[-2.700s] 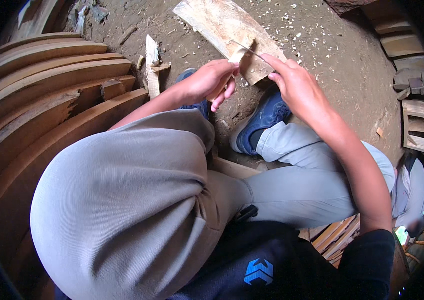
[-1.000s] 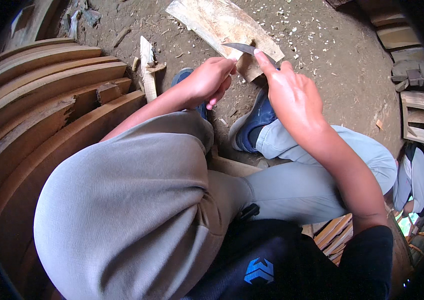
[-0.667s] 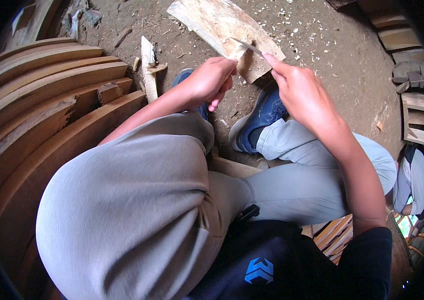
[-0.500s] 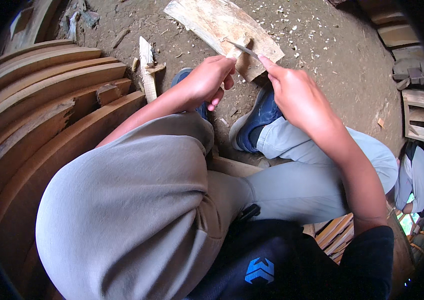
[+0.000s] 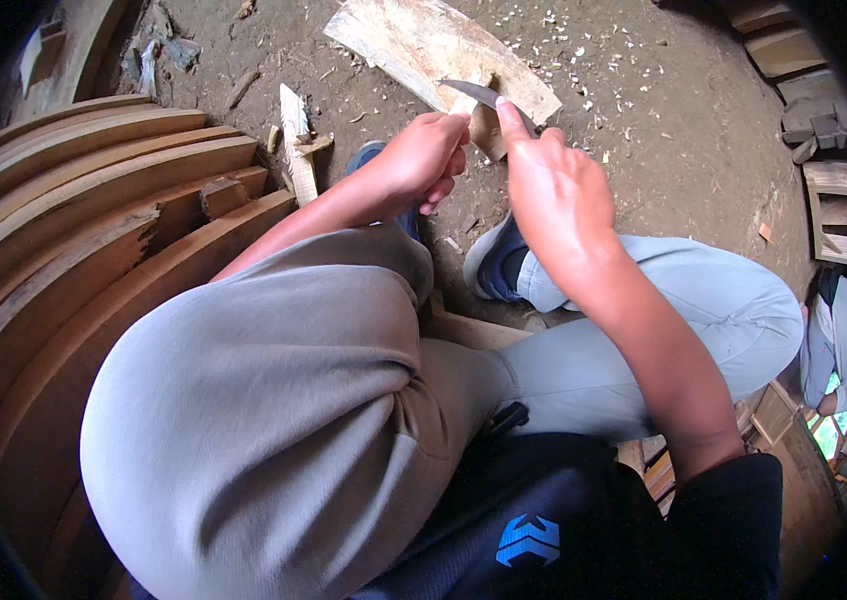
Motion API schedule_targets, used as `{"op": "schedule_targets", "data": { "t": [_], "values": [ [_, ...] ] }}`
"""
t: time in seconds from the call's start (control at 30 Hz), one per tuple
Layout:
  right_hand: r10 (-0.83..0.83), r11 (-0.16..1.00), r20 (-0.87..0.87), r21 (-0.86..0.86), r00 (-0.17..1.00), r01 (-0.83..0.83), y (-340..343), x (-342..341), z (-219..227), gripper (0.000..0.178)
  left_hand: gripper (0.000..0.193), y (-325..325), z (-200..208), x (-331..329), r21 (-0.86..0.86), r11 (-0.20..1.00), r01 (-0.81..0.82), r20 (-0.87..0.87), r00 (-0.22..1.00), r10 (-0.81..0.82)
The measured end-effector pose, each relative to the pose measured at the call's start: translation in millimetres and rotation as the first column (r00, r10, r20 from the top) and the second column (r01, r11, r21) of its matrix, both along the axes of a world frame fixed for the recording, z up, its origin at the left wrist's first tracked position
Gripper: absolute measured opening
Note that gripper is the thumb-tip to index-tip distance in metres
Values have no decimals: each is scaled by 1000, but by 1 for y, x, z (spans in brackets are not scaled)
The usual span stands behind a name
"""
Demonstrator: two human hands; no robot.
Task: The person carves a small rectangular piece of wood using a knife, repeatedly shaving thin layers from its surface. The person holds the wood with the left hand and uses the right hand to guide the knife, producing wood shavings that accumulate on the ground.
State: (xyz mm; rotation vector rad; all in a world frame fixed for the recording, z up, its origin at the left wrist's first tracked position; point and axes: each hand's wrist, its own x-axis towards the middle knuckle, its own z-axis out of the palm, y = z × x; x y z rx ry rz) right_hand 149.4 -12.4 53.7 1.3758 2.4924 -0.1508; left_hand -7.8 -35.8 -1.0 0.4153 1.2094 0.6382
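Note:
My right hand [image 5: 561, 185] is closed round the handle of a knife [image 5: 474, 92], its index finger stretched along the back of the blade. The dark, slightly curved blade points to the far left and lies across a small pale piece of wood [image 5: 465, 104]. That piece is pinched in my left hand [image 5: 431, 155], whose fingers are curled and partly hide it. Just beyond and under the piece lies a broad, weathered wooden board [image 5: 394, 32] on the ground. Most of the knife handle is hidden inside my right hand.
Curved wooden planks [image 5: 94, 180] are stacked along the left. A split wood offcut [image 5: 297, 140] lies on the dirt floor near my left forearm. Pale shavings [image 5: 584, 80] are scattered beyond the board. More cut timber [image 5: 841, 205] stands at the right, near another person's leg [image 5: 837, 340].
My right hand has moved left and slightly nearer, bringing the knife blade further across the wood piece. My left hand has stayed almost in place. The whole view has shifted slightly.

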Motion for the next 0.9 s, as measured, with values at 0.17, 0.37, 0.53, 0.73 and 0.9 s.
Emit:
{"op": "schedule_targets", "data": {
  "t": [0.17,0.37,0.53,0.73,0.9],
  "values": [
    [-22,1000,-159,-8,987,21,17,21,15,47,31,-1,-3,0,18,1000,17,-42,999,-16],
    [-221,970,-175,-142,959,197,39,27,27,32,33,-1,-10,-3,83,996,45,-91,995,-38],
    [-263,935,-339,-319,903,153,47,44,-5,28,32,1,-28,-10,134,981,139,-210,972,-109],
    [-221,943,-243,-300,944,144,46,29,-2,27,35,-2,-41,-17,156,964,213,-262,950,-168],
    [-160,971,-223,-212,962,112,46,28,-9,26,41,-2,-53,-21,229,925,304,-401,895,-195]
  ]
}}
